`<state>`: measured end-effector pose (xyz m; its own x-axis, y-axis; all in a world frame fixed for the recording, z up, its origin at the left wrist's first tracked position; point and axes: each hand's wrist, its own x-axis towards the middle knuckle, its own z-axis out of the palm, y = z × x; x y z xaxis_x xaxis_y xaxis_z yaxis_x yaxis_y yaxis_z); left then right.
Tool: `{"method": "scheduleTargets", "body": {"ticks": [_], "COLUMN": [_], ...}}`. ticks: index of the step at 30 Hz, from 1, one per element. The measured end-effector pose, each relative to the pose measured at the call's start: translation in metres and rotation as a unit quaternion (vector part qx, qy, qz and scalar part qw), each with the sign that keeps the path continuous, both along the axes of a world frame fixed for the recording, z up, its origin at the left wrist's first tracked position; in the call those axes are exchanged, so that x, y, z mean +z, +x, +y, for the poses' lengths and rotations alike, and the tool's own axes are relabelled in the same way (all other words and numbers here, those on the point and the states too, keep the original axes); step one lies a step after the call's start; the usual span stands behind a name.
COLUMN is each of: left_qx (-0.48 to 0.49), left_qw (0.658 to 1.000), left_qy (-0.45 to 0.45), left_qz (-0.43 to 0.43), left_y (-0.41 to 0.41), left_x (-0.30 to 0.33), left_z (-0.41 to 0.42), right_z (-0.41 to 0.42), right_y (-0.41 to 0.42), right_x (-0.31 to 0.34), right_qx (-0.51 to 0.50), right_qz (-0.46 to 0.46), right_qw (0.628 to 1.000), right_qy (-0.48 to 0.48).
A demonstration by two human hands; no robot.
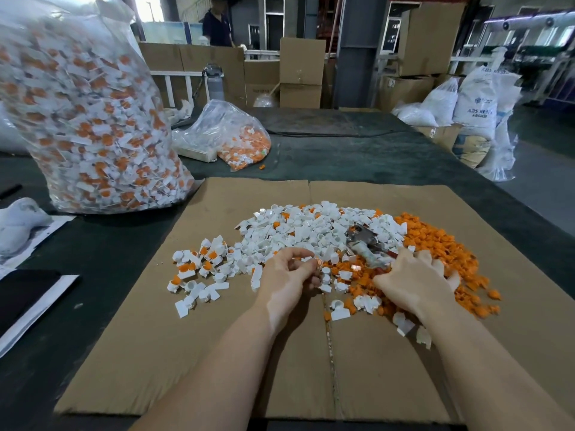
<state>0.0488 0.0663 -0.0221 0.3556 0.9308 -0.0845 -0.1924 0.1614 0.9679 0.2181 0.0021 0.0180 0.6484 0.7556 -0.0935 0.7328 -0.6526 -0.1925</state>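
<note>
Dim, even indoor light, bright glare from far windows [149, 9], wide-angle bending at edges, soft background

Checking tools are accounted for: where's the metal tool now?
In the head view, the metal tool lies on top of the white pieces, right of centre on the cardboard, just beyond the right hand.

Bare cardboard [217, 353] lies free before the parts pile [311, 231], big bag [87, 119] blocks far left.
</note>
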Motion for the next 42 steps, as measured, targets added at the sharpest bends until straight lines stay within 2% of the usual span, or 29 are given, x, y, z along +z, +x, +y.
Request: {"method": "scheduleTargets", "body": {"ticks": [2,5,11,13,15,18,21,23,31,34,42], "left_qx": [0.000,0.002,0.022,0.033,0.045,0.060,0.066,0.067,0.108,0.116,0.131], "left_qw": [1.000,1.000,0.999,0.999,0.999,0.997,0.996,0.996,0.992,0.991,0.990], "left_qy": [0.003,0.004,-0.008,-0.017,-0.028,-0.038,-0.041,-0.040,-0.058,-0.060,-0.049], "left_qz": [0.006,0.012,0.022,0.010,-0.013,-0.037,-0.040,-0.034,-0.027,-0.020,0.011], "left_y": [0.000,0.000,0.001,0.000,0.000,0.000,0.000,-0.001,0.001,0.003,0.005], "left_x": [0.001,0.004,0.014,0.018,0.023,0.033,0.038,0.040,0.039,0.037,0.032], "left_z": [0.000,-0.001,-0.003,-0.002,0.000,0.003,0.005,0.005,0.007,0.007,0.007], "right_z": [0.002,0.004,-0.001,-0.002,-0.004,-0.010,-0.015,-0.015,-0.018,-0.018,-0.018], "right_y": [0.003,0.004,-0.003,-0.010,-0.018,-0.029,-0.037,-0.040,-0.044,-0.047,-0.049], "right_x": [0.001,0.002,0.018,0.025,0.031,0.039,0.043,0.045,0.051,0.053,0.048], "right_qx": [0.010,0.026,0.072,0.105,0.147,0.194,0.204,0.203,0.207,0.221,0.266], "right_qz": [-0.011,-0.051,-0.122,-0.063,0.047,0.208,0.294,0.329,0.367,0.356,0.191], "right_qw": [0.999,0.998,0.989,0.989,0.984,0.956,0.932,0.921,0.907,0.908,0.945], "right_qy": [-0.033,-0.033,0.051,0.077,0.085,0.075,0.056,0.049,-0.015,-0.020,0.001]}}
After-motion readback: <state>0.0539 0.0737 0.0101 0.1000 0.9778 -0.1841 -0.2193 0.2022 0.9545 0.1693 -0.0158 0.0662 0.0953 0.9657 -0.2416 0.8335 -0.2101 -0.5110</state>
